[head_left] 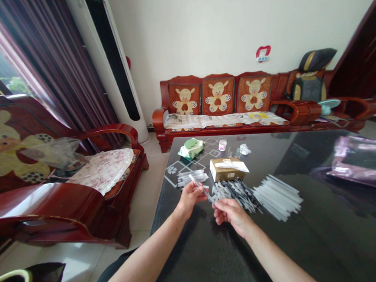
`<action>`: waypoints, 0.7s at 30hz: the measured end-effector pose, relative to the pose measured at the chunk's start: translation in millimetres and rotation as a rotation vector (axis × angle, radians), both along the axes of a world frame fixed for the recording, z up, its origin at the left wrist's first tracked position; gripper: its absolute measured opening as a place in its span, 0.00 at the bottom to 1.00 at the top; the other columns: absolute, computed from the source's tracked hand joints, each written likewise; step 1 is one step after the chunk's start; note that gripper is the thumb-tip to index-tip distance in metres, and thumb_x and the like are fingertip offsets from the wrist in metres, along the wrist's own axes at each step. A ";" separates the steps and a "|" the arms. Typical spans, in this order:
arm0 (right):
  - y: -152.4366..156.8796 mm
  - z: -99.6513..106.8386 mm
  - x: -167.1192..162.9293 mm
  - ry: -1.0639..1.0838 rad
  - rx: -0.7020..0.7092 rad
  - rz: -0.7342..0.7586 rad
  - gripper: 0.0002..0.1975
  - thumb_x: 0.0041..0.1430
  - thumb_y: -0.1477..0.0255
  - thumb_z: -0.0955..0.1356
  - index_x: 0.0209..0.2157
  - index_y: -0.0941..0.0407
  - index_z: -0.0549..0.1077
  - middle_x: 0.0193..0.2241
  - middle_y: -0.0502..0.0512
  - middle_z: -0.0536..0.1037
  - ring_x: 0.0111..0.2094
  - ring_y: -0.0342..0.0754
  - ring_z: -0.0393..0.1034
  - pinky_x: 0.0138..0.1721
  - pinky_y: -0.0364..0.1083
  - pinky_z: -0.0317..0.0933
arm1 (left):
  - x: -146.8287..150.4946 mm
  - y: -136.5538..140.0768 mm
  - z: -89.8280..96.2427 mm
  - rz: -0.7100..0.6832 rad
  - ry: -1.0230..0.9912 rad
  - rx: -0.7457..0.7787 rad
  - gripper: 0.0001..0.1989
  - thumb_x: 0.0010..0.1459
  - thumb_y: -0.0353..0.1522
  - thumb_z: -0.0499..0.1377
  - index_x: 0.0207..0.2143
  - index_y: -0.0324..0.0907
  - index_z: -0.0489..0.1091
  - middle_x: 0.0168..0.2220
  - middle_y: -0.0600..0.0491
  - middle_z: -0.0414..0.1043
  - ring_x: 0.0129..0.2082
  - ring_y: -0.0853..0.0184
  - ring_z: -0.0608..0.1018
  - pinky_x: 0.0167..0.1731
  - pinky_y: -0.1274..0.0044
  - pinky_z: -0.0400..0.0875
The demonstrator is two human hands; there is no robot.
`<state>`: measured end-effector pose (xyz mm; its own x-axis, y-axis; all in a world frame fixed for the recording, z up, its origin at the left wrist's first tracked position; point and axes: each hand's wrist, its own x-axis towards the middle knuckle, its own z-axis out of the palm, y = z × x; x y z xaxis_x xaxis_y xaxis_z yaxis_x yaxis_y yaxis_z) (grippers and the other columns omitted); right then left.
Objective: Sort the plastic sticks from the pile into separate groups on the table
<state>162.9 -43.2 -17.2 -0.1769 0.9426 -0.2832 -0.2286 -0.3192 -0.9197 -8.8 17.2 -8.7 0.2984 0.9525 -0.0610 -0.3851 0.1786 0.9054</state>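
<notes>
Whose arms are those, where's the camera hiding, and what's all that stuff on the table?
There is no robot here, just a person's two bare hands. The camera is worn on the person's head, so this one picture looks forward and down, almost as their own eyes would. The left hand holds a slim, pale tube. The right hand is by its lower end; what it pinches is too small to tell. On the dark table lie a pile of whitish tubes, a heap of black-and-white sticks, a gold-and-white tissue box and a green-and-white wipes pack.
</notes>
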 end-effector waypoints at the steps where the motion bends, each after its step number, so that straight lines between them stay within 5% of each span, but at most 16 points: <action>1: 0.4 -1.0 0.4 -0.005 -0.003 -0.010 0.15 0.49 0.62 0.73 0.30 0.61 0.72 0.20 0.52 0.76 0.17 0.42 0.70 0.21 0.41 0.65 | -0.1 0.2 -0.2 0.001 0.001 0.000 0.18 0.46 0.40 0.68 0.35 0.38 0.69 0.33 0.47 0.77 0.31 0.64 0.79 0.33 0.73 0.73; 7: -0.7 0.1 -0.5 0.052 -0.052 0.068 0.22 0.57 0.56 0.66 0.32 0.63 0.74 0.20 0.57 0.77 0.17 0.44 0.71 0.20 0.43 0.66 | -0.9 1.3 0.8 0.003 0.005 0.005 0.18 0.48 0.39 0.67 0.36 0.38 0.68 0.34 0.47 0.77 0.30 0.66 0.78 0.32 0.74 0.73; 11: -1.5 0.4 -2.0 0.027 -0.030 0.013 0.15 0.51 0.62 0.71 0.29 0.61 0.72 0.19 0.53 0.76 0.16 0.42 0.70 0.19 0.41 0.65 | -0.4 0.5 2.1 0.004 0.013 -0.005 0.19 0.46 0.40 0.68 0.35 0.38 0.68 0.33 0.47 0.77 0.29 0.66 0.78 0.32 0.74 0.73; 21: 0.4 -5.4 -2.2 0.002 -0.027 0.023 0.17 0.50 0.60 0.71 0.29 0.61 0.73 0.18 0.52 0.75 0.15 0.42 0.69 0.18 0.40 0.63 | -1.1 1.2 1.8 0.023 0.015 -0.015 0.19 0.45 0.39 0.68 0.35 0.38 0.68 0.32 0.47 0.77 0.29 0.66 0.78 0.31 0.74 0.73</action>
